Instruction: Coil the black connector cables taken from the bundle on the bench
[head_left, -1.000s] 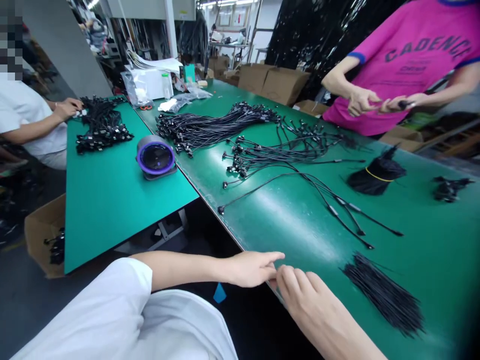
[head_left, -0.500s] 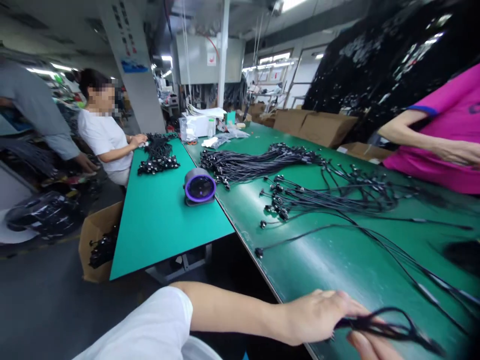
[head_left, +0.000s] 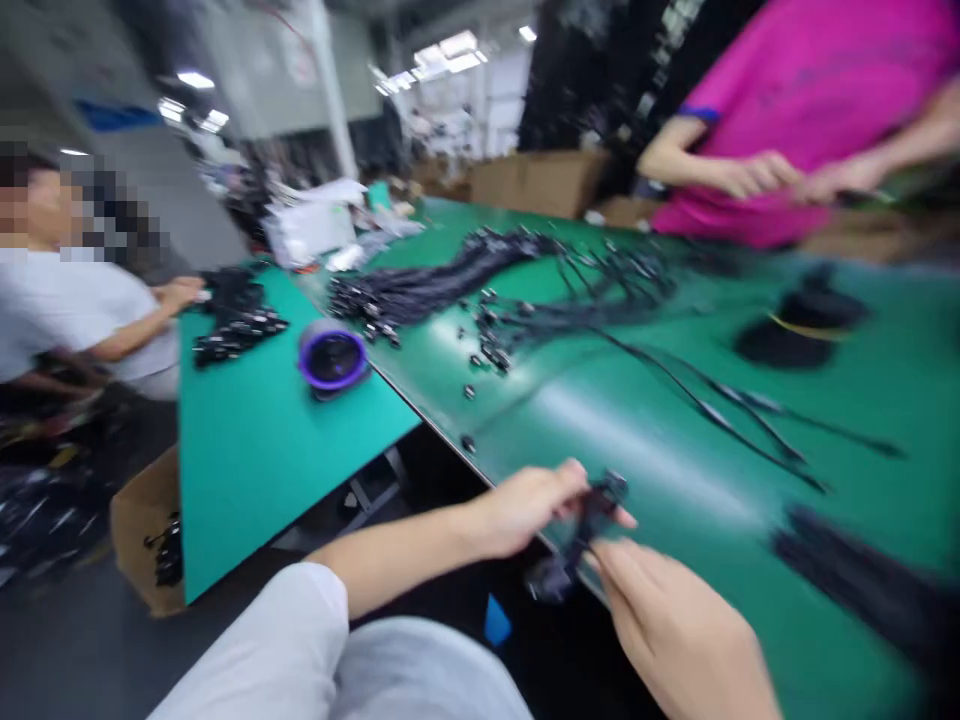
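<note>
My left hand (head_left: 525, 508) is closed on a folded black cable (head_left: 576, 555) at the near edge of the green table (head_left: 660, 500). From the right, my right hand (head_left: 675, 620) pinches the same cable lower down. Motion blurs the cable, and its ends cannot be made out clearly. Beyond my hands, several loose black cables (head_left: 690, 395) stretch across the table. Closer on the right lies a thick dark bundle of cables (head_left: 855, 580), smeared by the motion.
A purple-rimmed round device (head_left: 334, 362) stands on the lighter green table (head_left: 255, 480). Heaped cables (head_left: 442, 280) lie further back. A black bundle with a yellow band (head_left: 806, 325) sits at right. One person in pink (head_left: 787, 120) and another in white (head_left: 97, 300) handle things.
The view has swung to the right and down. My right hand has come fully into view, and the cable between my hands has moved left, nearer the table's edge.
</note>
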